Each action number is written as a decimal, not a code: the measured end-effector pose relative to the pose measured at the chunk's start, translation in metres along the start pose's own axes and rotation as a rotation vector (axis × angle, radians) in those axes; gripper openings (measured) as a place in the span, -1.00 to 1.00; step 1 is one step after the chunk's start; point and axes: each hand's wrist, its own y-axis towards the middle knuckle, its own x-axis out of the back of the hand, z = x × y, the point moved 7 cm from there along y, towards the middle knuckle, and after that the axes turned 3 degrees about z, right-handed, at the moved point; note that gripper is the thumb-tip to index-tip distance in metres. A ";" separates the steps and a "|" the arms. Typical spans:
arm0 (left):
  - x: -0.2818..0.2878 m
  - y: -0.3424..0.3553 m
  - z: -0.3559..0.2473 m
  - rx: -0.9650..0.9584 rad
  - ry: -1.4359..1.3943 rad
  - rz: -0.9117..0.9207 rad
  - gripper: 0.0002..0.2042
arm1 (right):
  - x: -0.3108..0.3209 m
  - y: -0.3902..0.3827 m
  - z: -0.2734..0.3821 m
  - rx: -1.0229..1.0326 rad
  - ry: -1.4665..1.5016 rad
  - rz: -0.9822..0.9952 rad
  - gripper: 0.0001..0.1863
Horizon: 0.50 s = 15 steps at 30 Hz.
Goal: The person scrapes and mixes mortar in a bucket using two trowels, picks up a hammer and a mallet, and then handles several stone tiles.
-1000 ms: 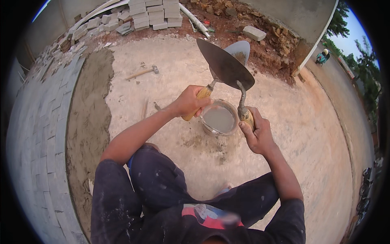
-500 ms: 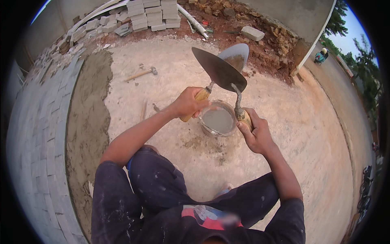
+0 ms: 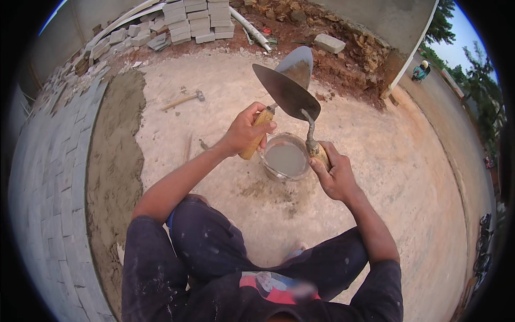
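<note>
Head view: person crouched on a pale sandy floor [image 3: 407, 177], knees in dark trousers at lower frame. Left hand [image 3: 245, 131] fully curled into a fist around the wooden handle of a trowel [image 3: 296, 68]; that handle slants from the palm up to the right, and its grey rounded blade sits higher, partly hidden behind the other blade. Right hand [image 3: 332, 174] also closed tight, fingers wrapped around the wooden handle of a second trowel [image 3: 287, 92]; its bent metal neck rises from the top of the fist to a dark pointed blade, tilted, tip aimed up-left. The two blades overlap above the hands, dark one in front; cannot tell if they actually touch. Small bucket [image 3: 285, 158] with grey wet cement stands on the floor between the two hands, just beside each of them, directly below the blades. Left knuckles are near its rim; contact unclear. Spilled grey patches on the floor in front of the bucket.

Hammer [image 3: 185, 100] with wooden handle lies on the floor well away, upper left. Strip of wet mortar [image 3: 110, 161] runs along the left side, next to laid grey paving blocks [image 3: 48, 177]. Stacked blocks [image 3: 198, 19] at top, white pipe [image 3: 255, 29] beside them, red soil behind.
</note>
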 end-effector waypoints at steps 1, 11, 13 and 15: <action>0.002 0.001 0.000 0.002 -0.038 -0.002 -0.72 | 0.001 0.000 0.001 0.011 0.003 -0.013 -0.51; -0.002 0.001 0.006 0.077 -0.269 0.054 -0.72 | -0.008 0.007 -0.010 0.014 -0.025 -0.063 -0.56; -0.005 0.000 0.003 0.076 -0.274 0.049 -0.72 | -0.005 0.005 -0.008 0.034 0.014 -0.135 -0.52; -0.007 0.000 -0.002 0.072 -0.266 0.043 -0.71 | -0.013 0.011 -0.012 -0.059 -0.051 -0.013 -0.52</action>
